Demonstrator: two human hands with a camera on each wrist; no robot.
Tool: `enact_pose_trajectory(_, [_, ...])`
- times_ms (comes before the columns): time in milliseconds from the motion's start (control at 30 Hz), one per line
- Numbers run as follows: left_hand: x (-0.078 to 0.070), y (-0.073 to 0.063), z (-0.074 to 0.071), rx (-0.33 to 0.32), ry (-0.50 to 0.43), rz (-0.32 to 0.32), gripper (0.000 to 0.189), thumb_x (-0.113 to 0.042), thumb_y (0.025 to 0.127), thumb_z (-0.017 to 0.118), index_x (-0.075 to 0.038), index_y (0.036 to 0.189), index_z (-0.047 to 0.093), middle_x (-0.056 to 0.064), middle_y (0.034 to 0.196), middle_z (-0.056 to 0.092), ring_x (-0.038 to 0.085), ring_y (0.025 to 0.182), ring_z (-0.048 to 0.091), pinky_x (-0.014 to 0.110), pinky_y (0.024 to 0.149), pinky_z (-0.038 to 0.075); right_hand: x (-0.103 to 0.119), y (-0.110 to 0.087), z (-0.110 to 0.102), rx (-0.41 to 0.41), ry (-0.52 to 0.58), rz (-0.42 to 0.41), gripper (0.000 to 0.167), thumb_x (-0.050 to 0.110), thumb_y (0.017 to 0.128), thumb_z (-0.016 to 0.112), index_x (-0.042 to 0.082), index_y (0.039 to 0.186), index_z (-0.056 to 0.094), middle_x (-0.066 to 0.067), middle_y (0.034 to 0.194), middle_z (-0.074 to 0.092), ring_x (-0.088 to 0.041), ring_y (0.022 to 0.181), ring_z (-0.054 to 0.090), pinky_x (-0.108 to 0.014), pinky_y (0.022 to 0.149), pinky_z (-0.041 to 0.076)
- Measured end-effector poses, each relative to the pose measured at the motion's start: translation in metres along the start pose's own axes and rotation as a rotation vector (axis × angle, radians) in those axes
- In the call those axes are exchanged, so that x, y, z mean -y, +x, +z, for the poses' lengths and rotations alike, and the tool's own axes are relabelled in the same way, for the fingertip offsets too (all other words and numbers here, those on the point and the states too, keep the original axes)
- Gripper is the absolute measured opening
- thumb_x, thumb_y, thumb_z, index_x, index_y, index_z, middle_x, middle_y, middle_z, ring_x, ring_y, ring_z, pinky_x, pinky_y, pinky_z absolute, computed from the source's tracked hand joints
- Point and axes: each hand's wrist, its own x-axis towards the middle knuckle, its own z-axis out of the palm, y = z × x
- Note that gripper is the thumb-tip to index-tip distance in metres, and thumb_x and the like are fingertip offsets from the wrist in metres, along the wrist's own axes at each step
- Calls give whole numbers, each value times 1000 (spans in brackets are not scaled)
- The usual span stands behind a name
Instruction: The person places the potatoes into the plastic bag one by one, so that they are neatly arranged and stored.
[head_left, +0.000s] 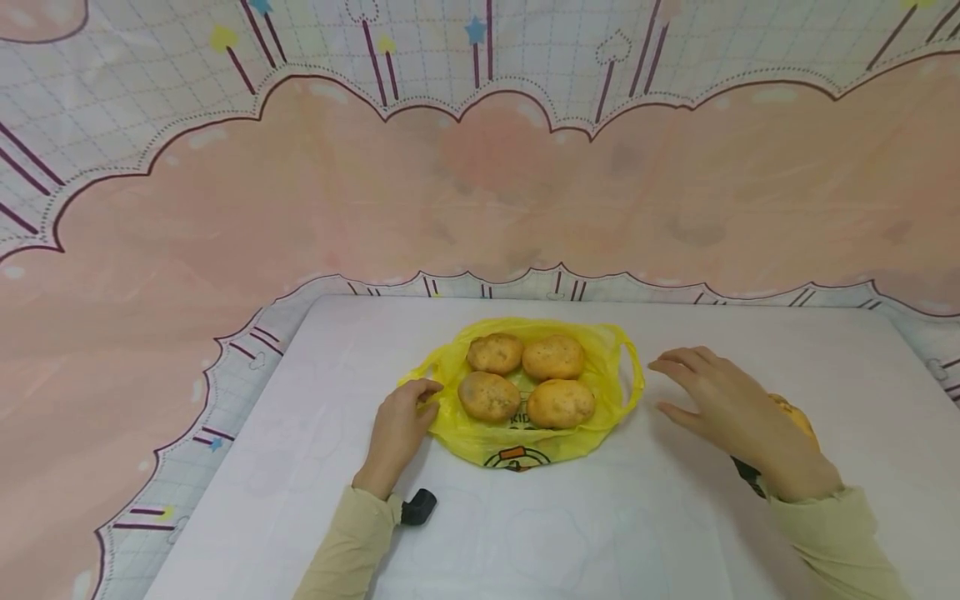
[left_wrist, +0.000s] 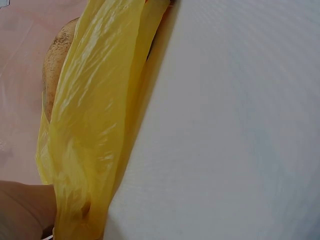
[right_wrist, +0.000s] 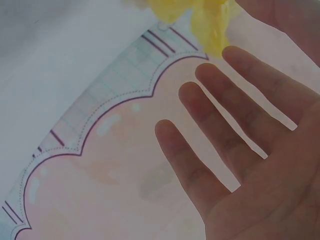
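A yellow plastic bag (head_left: 465, 442) lies spread on the table with several potatoes (head_left: 561, 403) resting on it in two rows. Dark lettering and a printed picture show on its near side. At the bag's left end my left hand (head_left: 401, 425) pinches the handle between thumb and fingers. The left wrist view has the crinkled bag (left_wrist: 90, 115) beside that hand, a potato (left_wrist: 57, 67) showing past its edge. My right hand (head_left: 712, 400) hovers to the right of the bag's right handle loop (head_left: 637, 387), holding nothing. Its fingers (right_wrist: 220, 115) are spread and nearly straight in the right wrist view.
Partly hidden behind my right wrist is a yellow-orange rounded thing (head_left: 797, 417). The white tabletop (head_left: 525, 533) runs back to a pink and white patterned curtain (head_left: 525, 192). Small black devices sit at both wrists, the left one (head_left: 418, 507) just above the table.
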Motion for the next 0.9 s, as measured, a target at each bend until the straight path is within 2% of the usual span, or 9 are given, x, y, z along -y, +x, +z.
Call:
enact_pose_trajectory(200, [0, 0, 0, -6, 1, 4, 26, -4, 89, 72, -6, 114, 71, 9, 109, 71, 25, 97, 66, 41, 87, 54, -9, -6, 2, -62, 4, -23, 44, 15, 77, 84, -1, 114, 67, -17, 115, 65, -37, 105, 60, -54, 86, 53])
enact_pose_trajectory(633, [-1, 0, -1, 2, -2, 0, 26, -4, 89, 72, -6, 115, 70, 9, 110, 71, 25, 98, 66, 42, 87, 54, -20, -19, 3, -11, -2, 41, 46, 18, 77, 84, 0, 117, 67, -19, 118, 64, -39, 108, 58, -58, 88, 50])
enact_pose_trajectory(800, [0, 0, 0, 4, -4, -5, 26, -4, 89, 71, -6, 115, 70, 9, 110, 71, 25, 98, 65, 42, 87, 54, -25, -26, 3, 46, -7, 85, 47, 21, 81, 81, 1, 119, 65, -19, 120, 62, -39, 111, 56, -59, 92, 48])
enact_pose_trajectory(900, [0, 0, 0, 4, -6, -5, 26, -4, 89, 71, -6, 115, 70, 9, 110, 71, 25, 99, 65, 42, 88, 54, -29, -31, 4, 33, -18, 88, 47, 21, 80, 82, 1, 119, 66, -19, 119, 63, -38, 110, 56, -58, 90, 49])
